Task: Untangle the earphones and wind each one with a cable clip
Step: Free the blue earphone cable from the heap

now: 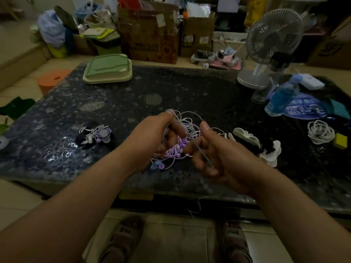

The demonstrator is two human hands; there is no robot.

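**Both hands in the earphone knot at the table's near side**

We look down on a dark speckled table (123, 103) that fills most of the view. Cardboard boxes (150, 38) and bags crowd the floor behind its far edge. A white desk fan (273, 35) stands at the far right corner, and a pale green lidded tray (108, 70) sits on the far left part of the top.

Our two bare forearms reach in from below. The left hand (152, 141) has its fingers curled round a thin grey cable, thumb up at the top of the knot. The right hand (224, 154) pinches a grey strand between thumb and forefinger, the other fingers loosely bent (they are blurred, so we cannot tell more of how they lie).

Between and under the two hands is the tangle of earphones (171, 153), white and lilac wires with lilac buds. Part of it is lifted off the top and part rests on it near the front edge.

To the left, apart from the hands, a bundle of wound earphones (95, 136) lies on the table, white, lilac and black together. Just right of the right hand lies a heap of cable clips (245, 136), some white and some black. Further right we see a coiled white cable (321, 131), and just beside it a small yellow block (340, 142)
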